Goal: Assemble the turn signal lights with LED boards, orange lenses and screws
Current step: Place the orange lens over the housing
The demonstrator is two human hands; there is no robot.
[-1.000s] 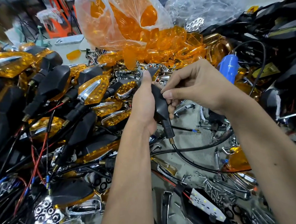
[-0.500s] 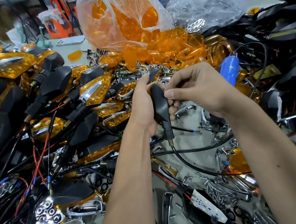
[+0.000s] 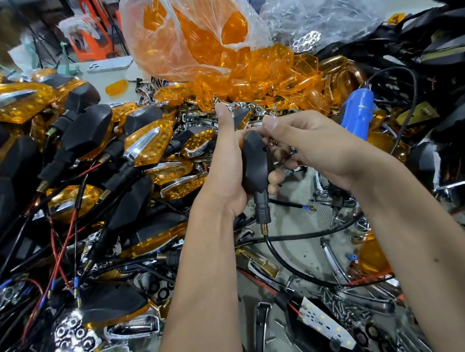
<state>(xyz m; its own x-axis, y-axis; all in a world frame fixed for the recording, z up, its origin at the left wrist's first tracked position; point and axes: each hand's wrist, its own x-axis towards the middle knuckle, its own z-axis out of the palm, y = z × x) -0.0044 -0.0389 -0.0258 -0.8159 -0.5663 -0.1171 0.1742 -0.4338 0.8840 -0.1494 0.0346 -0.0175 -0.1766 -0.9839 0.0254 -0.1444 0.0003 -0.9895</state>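
Cluttered grey workbench (image 3: 297, 226) spreads before us, heaped on the left with finished turn signals (image 3: 148, 145), with a clear bag of orange lenses (image 3: 190, 39) at the back and a white LED board (image 3: 326, 325) and loose screws (image 3: 351, 304) near the lower right. Our left hand (image 3: 226, 176) grips the black turn signal housing (image 3: 255, 163) upright at centre, its cable (image 3: 285, 262) hanging below, while our right hand (image 3: 314, 149) pinches at its upper edge. We can read no writing, even on the blue tool (image 3: 358, 113).
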